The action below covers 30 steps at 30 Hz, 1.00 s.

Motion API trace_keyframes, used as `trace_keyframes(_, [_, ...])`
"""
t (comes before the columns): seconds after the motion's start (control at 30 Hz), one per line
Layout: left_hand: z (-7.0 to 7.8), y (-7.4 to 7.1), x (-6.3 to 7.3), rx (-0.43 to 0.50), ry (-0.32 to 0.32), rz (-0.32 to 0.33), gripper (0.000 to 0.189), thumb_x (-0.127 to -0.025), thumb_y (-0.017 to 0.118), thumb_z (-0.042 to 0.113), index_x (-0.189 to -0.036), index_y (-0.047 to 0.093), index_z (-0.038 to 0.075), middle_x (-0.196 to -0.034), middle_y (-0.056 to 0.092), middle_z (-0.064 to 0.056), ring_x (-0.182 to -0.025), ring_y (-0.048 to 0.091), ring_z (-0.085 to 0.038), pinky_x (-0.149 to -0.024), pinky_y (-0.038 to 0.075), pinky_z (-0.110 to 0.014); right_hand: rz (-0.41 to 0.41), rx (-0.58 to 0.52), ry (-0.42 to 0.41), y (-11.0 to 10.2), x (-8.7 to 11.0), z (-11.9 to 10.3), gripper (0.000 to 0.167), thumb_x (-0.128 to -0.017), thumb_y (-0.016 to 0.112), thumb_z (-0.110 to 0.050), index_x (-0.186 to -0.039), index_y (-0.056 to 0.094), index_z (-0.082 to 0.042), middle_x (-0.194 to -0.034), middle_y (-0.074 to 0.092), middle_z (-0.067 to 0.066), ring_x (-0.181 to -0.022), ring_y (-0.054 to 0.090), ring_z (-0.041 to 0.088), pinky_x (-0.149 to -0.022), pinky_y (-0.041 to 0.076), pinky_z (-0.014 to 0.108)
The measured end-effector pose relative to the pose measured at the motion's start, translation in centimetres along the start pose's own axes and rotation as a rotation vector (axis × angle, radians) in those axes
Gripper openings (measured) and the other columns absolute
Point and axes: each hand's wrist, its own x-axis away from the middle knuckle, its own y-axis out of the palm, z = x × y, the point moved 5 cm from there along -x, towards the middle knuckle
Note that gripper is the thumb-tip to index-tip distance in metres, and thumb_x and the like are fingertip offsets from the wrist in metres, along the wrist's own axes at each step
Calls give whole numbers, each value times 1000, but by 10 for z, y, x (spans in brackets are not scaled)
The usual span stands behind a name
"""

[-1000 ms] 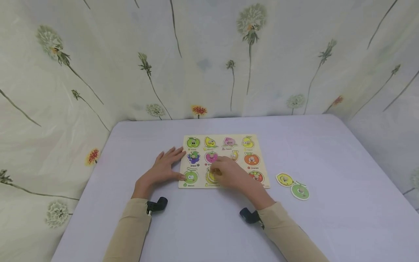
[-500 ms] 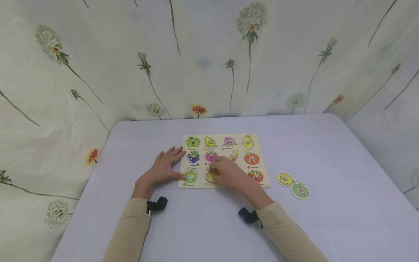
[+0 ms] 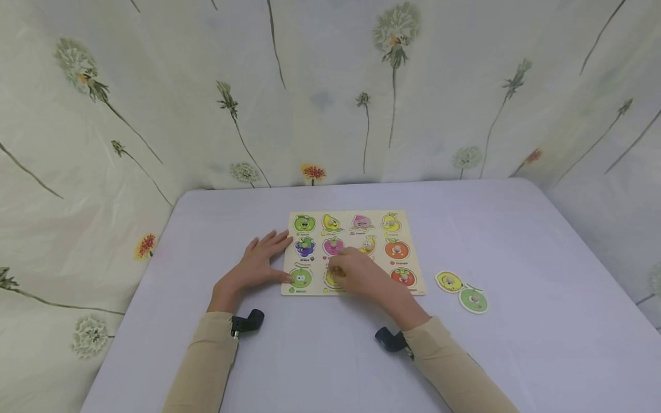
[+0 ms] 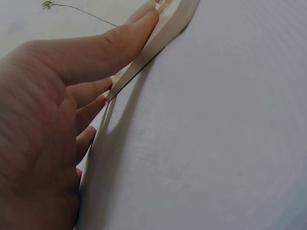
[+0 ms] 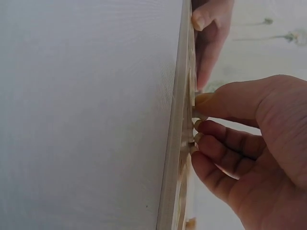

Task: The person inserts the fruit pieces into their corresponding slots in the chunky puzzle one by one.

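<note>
A wooden fruit puzzle board (image 3: 317, 282) lies flat on the table, with several knobbed fruit pieces in it. My left hand (image 3: 256, 265) rests at its left edge, fingers spread and thumb by the melon picture (image 3: 300, 279). Over the bottom row, my right hand (image 3: 364, 276) pinches the pineapple piece (image 3: 330, 279), which the fingers partly cover. Thumb and fingertips (image 5: 204, 100) meet close to the board's face in the right wrist view; the knob is mostly hidden there. The left wrist view has the left thumb (image 4: 139, 36) against the board's edge.
Right of the board, a lemon piece (image 3: 449, 281) and a round green melon piece (image 3: 473, 300) lie touching on the white-covered table (image 3: 537, 332). A curtain with a dandelion print (image 3: 320, 103) hangs behind the table.
My right hand has shifted very slightly to the left over the pineapple piece, showing more of the banana picture. The left hand and the loose pieces stay where they were.
</note>
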Motion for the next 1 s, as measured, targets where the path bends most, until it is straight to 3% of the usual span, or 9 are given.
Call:
trace_keyframes(0.47, [-6, 1, -1, 2, -8, 3, 103, -71, 81, 55, -157, 32, 23, -167, 22, 5, -157, 8, -26, -126, -2, -55, -5, -2, -5, 1, -1, -3, 13, -91, 67, -8, -100, 75, -13, -96, 70, -2, -87, 52, 14, -82, 50, 29])
trace_keyframes(1.0, [2, -2, 0, -2, -4, -7, 103, -72, 81, 52, -156, 32, 20, -167, 23, 2, -157, 9, -28, -126, -2, -57, 10, -3, -81, -1, -2, -1, 13, -89, 67, -5, -96, 76, -12, -93, 70, -1, -83, 54, 12, -78, 52, 28])
